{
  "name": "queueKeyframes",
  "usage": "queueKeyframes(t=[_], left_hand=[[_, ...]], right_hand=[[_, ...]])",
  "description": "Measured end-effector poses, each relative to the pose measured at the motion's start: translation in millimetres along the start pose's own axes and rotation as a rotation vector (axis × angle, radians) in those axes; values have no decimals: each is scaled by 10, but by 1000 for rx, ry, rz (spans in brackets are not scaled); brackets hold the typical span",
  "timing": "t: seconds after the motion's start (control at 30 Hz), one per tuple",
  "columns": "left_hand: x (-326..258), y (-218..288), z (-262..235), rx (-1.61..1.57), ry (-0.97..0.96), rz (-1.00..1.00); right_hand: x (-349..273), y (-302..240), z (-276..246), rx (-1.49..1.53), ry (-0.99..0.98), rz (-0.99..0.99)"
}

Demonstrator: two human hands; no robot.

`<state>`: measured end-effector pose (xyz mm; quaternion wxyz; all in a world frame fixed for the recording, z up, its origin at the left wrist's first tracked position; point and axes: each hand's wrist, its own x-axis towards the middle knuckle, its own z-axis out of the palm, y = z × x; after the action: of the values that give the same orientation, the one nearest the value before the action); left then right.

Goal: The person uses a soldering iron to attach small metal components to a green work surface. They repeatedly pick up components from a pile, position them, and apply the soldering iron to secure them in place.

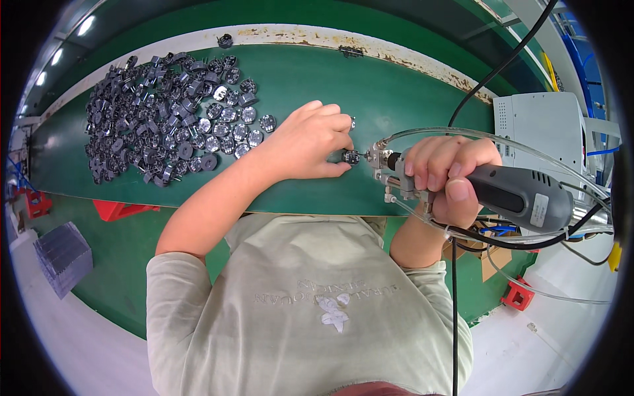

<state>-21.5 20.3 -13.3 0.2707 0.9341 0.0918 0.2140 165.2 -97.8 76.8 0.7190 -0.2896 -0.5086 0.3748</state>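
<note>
On the green table (409, 86), my left hand (305, 145) pinches a small round black part with a circuit board (351, 157) between thumb and fingers. My right hand (456, 165) is wrapped round a dark grey power screwdriver (518, 195), held nearly level. Its metal nozzle head (378, 157) points left, its tip close against the part; whether they touch I cannot tell. Clear tubes (456, 131) run into that head. Just beyond my left fingers, a sliver of another small piece (353, 122) shows. Left of my left hand spreads a large pile of similar round parts (152, 119).
A light grey machine box (538, 129) stands at the right end. A black cable (492, 76) slants down behind the screwdriver. The table's far side has a raised, rust-chipped white edge (284, 33). Red stools (518, 294) and a grey stack (63, 257) are below table level.
</note>
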Motion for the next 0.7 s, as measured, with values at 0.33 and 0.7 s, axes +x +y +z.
queueKeyframes(t=[0.33,0.7], left_hand=[[-12,13,38,-9,5,2],[-2,-3,37,-12,20,7]], right_hand=[[-24,61,53,-130,-44,-16],[35,-23,177,4,-33,80]])
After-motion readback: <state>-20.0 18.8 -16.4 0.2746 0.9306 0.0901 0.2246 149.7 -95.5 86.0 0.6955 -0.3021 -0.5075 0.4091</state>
